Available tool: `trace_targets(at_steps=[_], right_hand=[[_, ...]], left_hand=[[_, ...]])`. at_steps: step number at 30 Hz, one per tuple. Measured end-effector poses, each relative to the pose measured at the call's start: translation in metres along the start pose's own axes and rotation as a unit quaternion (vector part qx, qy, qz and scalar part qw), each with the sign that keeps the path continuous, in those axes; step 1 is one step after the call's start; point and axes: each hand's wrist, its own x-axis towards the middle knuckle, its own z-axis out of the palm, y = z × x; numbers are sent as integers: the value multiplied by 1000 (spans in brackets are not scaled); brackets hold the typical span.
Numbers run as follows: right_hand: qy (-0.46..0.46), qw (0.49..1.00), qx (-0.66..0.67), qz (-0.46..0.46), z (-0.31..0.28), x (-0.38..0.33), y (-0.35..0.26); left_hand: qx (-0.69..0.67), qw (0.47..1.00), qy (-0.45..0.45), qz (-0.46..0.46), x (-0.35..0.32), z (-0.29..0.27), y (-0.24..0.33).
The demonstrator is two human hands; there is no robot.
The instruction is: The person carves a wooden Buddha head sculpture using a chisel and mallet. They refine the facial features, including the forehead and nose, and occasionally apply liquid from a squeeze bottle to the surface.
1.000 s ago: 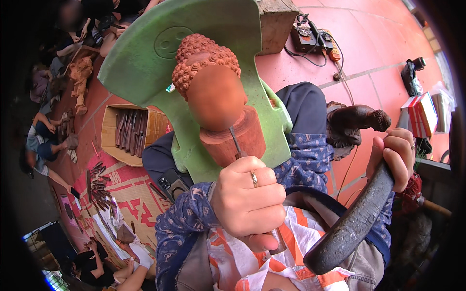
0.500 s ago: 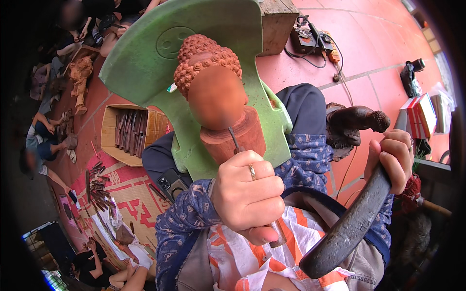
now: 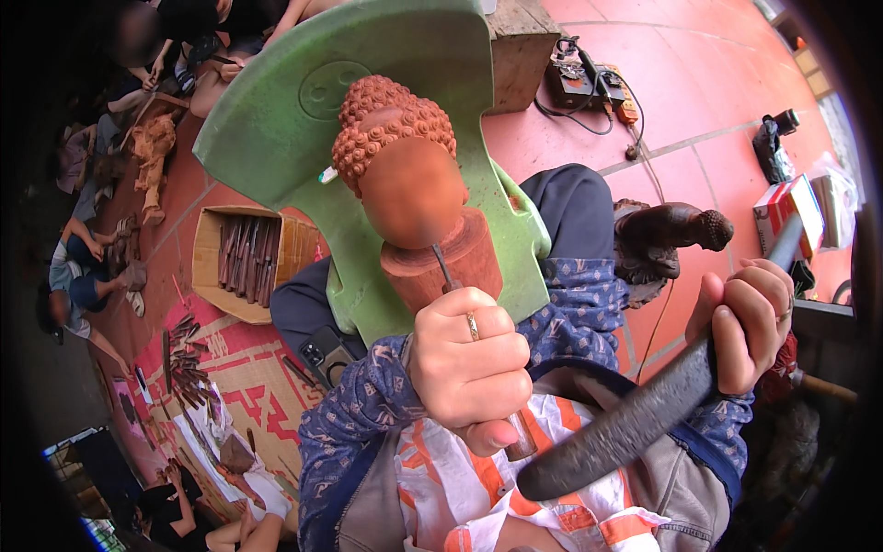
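Note:
My left hand (image 3: 469, 373) is wrapped round a chisel (image 3: 522, 443). Its thin metal tip meets the carved wooden head (image 3: 394, 164) low on the front, by the chin and neck. Tight curls cover the top of the reddish head, which leans on a green plastic chair (image 3: 262, 138) in front of me; its round neck block (image 3: 446, 267) points toward me. At the right, my right hand (image 3: 750, 322) grips a dark, slightly curved wooden club (image 3: 625, 419). The club's thick end lies close beside the chisel's butt; I cannot tell whether they touch.
A cardboard box (image 3: 207, 262) of chisels stands left, with more tools (image 3: 189, 359) loose on a mat. A phone (image 3: 324, 354) lies by my left leg. A dark carved figure (image 3: 671, 230) and a power box with cords (image 3: 589, 83) are at the right. Other people sit far left.
The club's thick end has swung left and up toward the chisel's butt. My left hand and the chisel have barely shifted; the carved head stays in place.

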Motion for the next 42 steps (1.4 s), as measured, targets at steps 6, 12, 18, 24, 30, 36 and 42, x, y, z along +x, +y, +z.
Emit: trace_targets(at_steps=[6,12,18,24,30,36,42], right_hand=[[-41,999,-28,13,-8,7,-9],[-24,999,39,0,-10,5,-1],[-48,997,57,-2,-13,8,-2],[-35,999,37,5,-13,11,-5],[-37,995,97,0,-8,5,0],[-30,999,38,9,-7,6,0],[-15,999,16,34,-3,1,2]], left_hand=[[-1,1000,-14,-3,0,-3,-1],[-6,1000,-8,0,-1,-2,-2],[-2,1000,-6,-1,-2,-2,-2],[2,1000,-19,-5,-2,-3,-1],[-2,1000,-21,-9,-2,-3,-2],[-1,1000,-21,-13,0,-2,-2],[-76,997,10,-8,2,-6,9]])
